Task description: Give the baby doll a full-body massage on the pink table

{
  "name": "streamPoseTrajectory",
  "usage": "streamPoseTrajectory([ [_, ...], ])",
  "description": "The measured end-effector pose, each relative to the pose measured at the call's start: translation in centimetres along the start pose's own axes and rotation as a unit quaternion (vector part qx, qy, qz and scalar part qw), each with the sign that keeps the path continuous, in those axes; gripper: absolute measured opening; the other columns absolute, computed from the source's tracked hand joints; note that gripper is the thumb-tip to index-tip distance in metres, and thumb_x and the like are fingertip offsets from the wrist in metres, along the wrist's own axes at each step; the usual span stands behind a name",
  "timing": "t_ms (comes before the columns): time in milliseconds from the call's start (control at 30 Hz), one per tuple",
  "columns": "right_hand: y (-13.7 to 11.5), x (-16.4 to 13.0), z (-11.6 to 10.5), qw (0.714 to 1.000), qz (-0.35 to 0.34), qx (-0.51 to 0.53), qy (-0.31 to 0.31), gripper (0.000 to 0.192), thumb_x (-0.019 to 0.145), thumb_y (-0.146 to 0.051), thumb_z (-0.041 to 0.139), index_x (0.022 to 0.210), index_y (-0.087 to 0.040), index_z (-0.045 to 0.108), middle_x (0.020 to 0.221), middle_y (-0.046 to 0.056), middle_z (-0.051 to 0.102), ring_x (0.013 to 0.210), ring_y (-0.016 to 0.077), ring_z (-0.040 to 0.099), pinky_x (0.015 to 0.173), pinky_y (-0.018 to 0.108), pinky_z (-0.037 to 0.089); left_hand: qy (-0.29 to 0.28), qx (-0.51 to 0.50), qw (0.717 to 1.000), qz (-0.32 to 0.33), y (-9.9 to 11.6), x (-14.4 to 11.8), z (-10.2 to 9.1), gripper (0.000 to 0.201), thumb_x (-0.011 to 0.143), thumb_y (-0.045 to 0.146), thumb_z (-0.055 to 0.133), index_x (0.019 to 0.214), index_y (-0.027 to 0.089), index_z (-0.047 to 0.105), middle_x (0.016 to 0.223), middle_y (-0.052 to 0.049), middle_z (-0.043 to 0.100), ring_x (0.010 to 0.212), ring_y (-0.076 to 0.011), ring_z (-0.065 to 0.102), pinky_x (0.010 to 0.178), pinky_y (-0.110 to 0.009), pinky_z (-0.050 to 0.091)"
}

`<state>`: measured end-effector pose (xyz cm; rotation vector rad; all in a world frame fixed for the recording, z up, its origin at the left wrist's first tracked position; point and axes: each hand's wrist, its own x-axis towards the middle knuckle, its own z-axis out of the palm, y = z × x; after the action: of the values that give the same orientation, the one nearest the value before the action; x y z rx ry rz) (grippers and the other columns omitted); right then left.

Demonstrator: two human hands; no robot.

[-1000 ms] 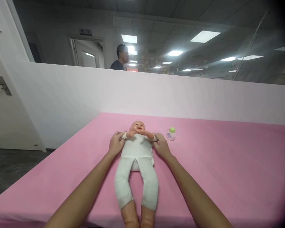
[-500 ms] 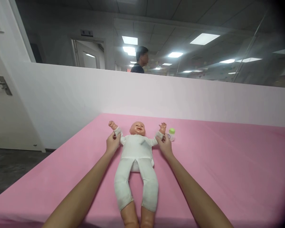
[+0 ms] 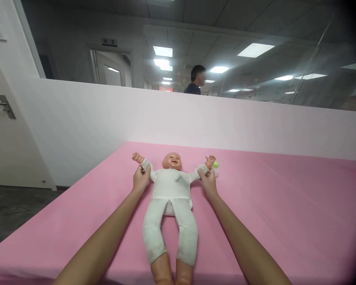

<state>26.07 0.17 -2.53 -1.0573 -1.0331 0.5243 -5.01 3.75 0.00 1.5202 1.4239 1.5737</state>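
Observation:
A baby doll [image 3: 171, 198] in a white suit lies on its back on the pink table [image 3: 284, 206], head away from me and bare feet at the near edge. Both doll arms are spread out to the sides. My left hand [image 3: 140, 180] grips the doll's arm on the left side, near the wrist. My right hand [image 3: 208, 182] grips the doll's other arm in the same way. A small bottle with a green cap [image 3: 215, 164] stands just behind the doll's hand on the right, mostly hidden by it.
A low white partition [image 3: 225, 122] with glass above runs along the table's far side. Behind the glass a person [image 3: 195, 80] in a dark top is walking. A white door with a lever handle [image 3: 2, 107] stands at the left, above dark floor.
My hands have drawn the doll's arms from its chest out wide to both sides. The person behind the glass has walked to the right.

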Motion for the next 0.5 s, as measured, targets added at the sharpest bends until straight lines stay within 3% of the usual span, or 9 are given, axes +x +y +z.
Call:
streamPoseTrajectory([
  [67,-0.2,-0.2,0.1,0.999,-0.023,-0.036,-0.018,0.041,0.081,-0.041,0.067,0.117,-0.022,0.056,0.101,0.006,0.07,0.091,0.0245,0.066,0.077,0.037,0.055,-0.01,0.009,1.0,0.016,-0.1,0.0,0.0,0.031,0.087,0.045,0.059,0.101,0.018,0.065,0.086,-0.005,0.07,0.078,-0.0219,0.064,0.07,-0.031,0.048],
  [133,-0.8,-0.7,0.3,0.989,-0.077,-0.091,-0.083,0.035,0.083,-0.035,0.063,0.116,-0.023,0.061,0.102,0.006,0.071,0.09,0.0242,0.065,0.079,0.037,0.054,-0.047,0.028,0.995,0.077,-0.2,-0.2,0.2,0.027,0.086,0.036,0.057,0.104,0.019,0.069,0.093,-0.005,0.071,0.084,-0.022,0.064,0.075,-0.031,0.048],
  [233,-1.8,-1.6,0.8,0.955,-0.17,-0.156,-0.188,0.031,0.085,-0.025,0.056,0.114,-0.026,0.068,0.112,0.006,0.07,0.102,0.0256,0.062,0.091,0.041,0.051,-0.103,0.063,0.978,0.168,-0.3,-0.4,0.7,0.037,0.082,0.023,0.056,0.114,0.022,0.073,0.105,-0.006,0.069,0.092,-0.0219,0.063,0.081,-0.032,0.049],
  [300,-2.2,-2.0,1.0,0.94,-0.201,-0.176,-0.21,0.031,0.086,-0.022,0.053,0.111,-0.027,0.071,0.113,0.006,0.069,0.107,0.026,0.061,0.096,0.043,0.048,-0.112,0.082,0.973,0.185,-0.3,-0.5,0.9,0.043,0.08,0.02,0.055,0.119,0.023,0.074,0.106,-0.007,0.067,0.091,-0.0212,0.062,0.082,-0.033,0.049],
  [400,-2.2,-2.0,1.2,0.951,-0.176,-0.156,-0.199,0.028,0.088,-0.025,0.055,0.112,-0.027,0.071,0.113,0.006,0.069,0.108,0.0263,0.061,0.092,0.042,0.05,-0.108,0.074,0.975,0.18,-0.4,-0.6,1.0,0.045,0.08,0.019,0.054,0.12,0.023,0.074,0.107,-0.007,0.065,0.095,-0.0214,0.062,0.084,-0.033,0.05],
  [500,-1.7,-1.5,1.1,0.975,-0.094,-0.086,-0.179,0.027,0.087,-0.033,0.061,0.111,-0.024,0.07,0.11,0.006,0.071,0.101,0.0263,0.064,0.083,0.039,0.053,-0.122,0.021,0.982,0.146,-0.2,-0.4,0.9,0.039,0.08,0.023,0.059,0.115,0.021,0.074,0.109,-0.007,0.067,0.102,-0.0236,0.063,0.086,-0.033,0.051],
])
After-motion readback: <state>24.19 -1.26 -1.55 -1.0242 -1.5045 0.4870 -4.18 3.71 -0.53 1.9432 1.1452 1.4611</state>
